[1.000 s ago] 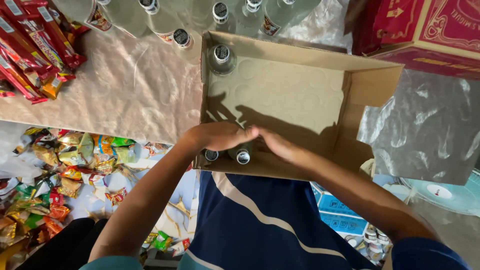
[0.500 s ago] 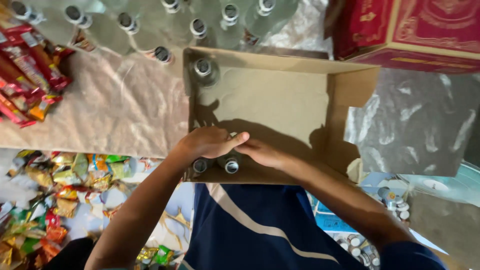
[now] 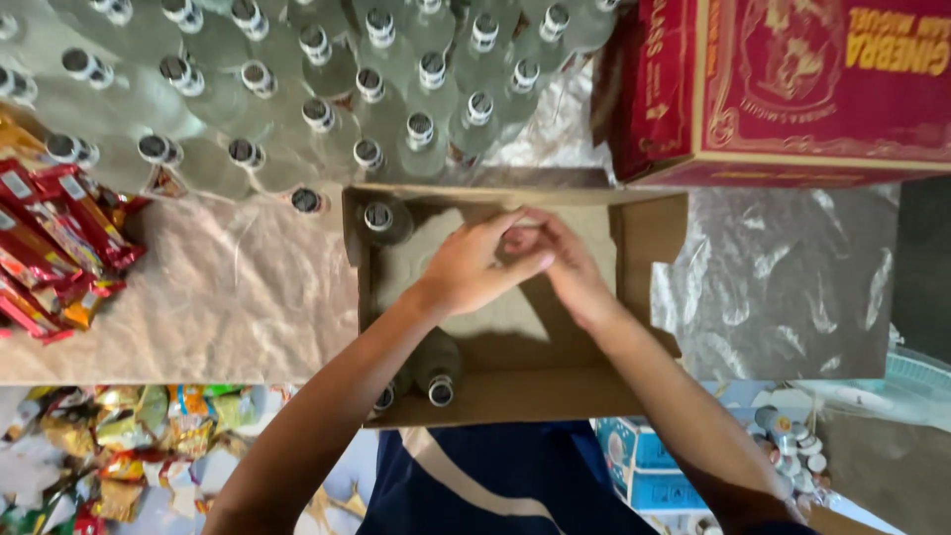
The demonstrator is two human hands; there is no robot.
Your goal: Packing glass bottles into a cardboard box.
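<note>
An open brown cardboard box lies in front of me on a plastic-covered table. My left hand and my right hand meet over the far half of the box, fingers curled and touching each other. Whether they hold anything is hidden by the fingers. A clear capped bottle stands in the box's far left corner, just left of my left hand. Two more bottles lie at the near left edge, partly under my left forearm.
Several clear capped bottles crowd the table beyond the box. A red printed carton sits at the far right. Red snack packets lie at the left, colourful packets below the table edge, a blue box and loose caps at the lower right.
Both hands have moved from the bottles at the box's near edge to its far half, still together. The view has shifted, showing more of the bottles beyond the box.
</note>
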